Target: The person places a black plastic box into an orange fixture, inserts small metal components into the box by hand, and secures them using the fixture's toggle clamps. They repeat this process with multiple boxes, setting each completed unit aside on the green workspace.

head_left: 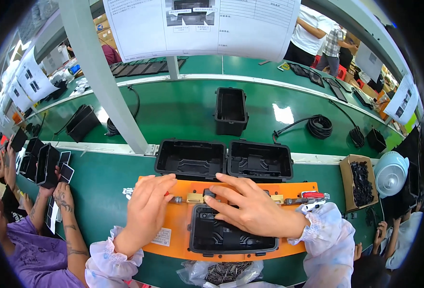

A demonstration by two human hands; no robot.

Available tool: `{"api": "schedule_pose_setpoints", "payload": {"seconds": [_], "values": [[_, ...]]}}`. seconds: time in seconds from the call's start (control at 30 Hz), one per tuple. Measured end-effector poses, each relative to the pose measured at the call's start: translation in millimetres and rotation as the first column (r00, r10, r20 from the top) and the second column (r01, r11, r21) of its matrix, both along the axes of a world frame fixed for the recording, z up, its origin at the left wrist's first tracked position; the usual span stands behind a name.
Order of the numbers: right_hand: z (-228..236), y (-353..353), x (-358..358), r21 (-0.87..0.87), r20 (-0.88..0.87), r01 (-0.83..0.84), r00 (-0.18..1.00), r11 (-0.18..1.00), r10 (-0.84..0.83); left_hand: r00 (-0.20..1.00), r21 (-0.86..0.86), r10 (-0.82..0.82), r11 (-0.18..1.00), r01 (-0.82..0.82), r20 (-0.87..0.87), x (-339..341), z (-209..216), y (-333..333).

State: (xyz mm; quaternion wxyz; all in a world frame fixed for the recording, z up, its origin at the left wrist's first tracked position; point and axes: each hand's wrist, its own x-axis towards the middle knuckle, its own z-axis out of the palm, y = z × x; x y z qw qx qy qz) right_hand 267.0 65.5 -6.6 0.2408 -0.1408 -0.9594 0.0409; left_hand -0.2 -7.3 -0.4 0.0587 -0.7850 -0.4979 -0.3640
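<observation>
An orange fixture plate (pixel 171 240) lies before me with a black plastic box (pixel 236 242), open side up, seated in it. At the plate's left, my left hand (pixel 145 211) is closed around the red handle (pixel 167 193) of a toggle clamp; its palm hides most of the clamp. My right hand (pixel 255 209) reaches over the box with fingers spread. Its fingertips touch a small black part (pixel 209 193) at the box's far edge, beside a brass block (pixel 195 198). A second red-handled toggle clamp (pixel 313 195) sits at the plate's right, untouched.
Two open black boxes (pixel 190 156) stand just beyond the plate; another box (pixel 231 113) sits farther back. A carton of black parts (pixel 346 192) and a fan (pixel 390 173) are at right. A bag of metal pins (pixel 226 272) lies nearest me. Co-workers sit on both sides.
</observation>
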Motion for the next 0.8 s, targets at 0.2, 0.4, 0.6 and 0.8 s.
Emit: {"api": "schedule_pose_setpoints", "payload": {"seconds": [0.2,0.4,0.6,0.8], "values": [[24,-7,20,0.093,-0.013,0.136,0.991,0.986,-0.135,1.000,0.010,-0.018,1.000,0.018,-0.011,5,1,1],[10,-16,22,0.125,0.094,0.126,0.986,0.984,-0.138,0.995,0.104,0.029,0.994,-0.019,-0.094,3,-6,3],[31,-12,81,0.371,0.052,0.478,0.845,0.796,-0.532,0.931,0.406,0.354,0.866,-0.292,-0.086,-38,17,-2],[53,-11,152,0.022,-0.444,0.855,0.472,0.518,-0.761,0.805,0.082,0.458,0.849,-0.521,0.377,-139,-9,2]]}}
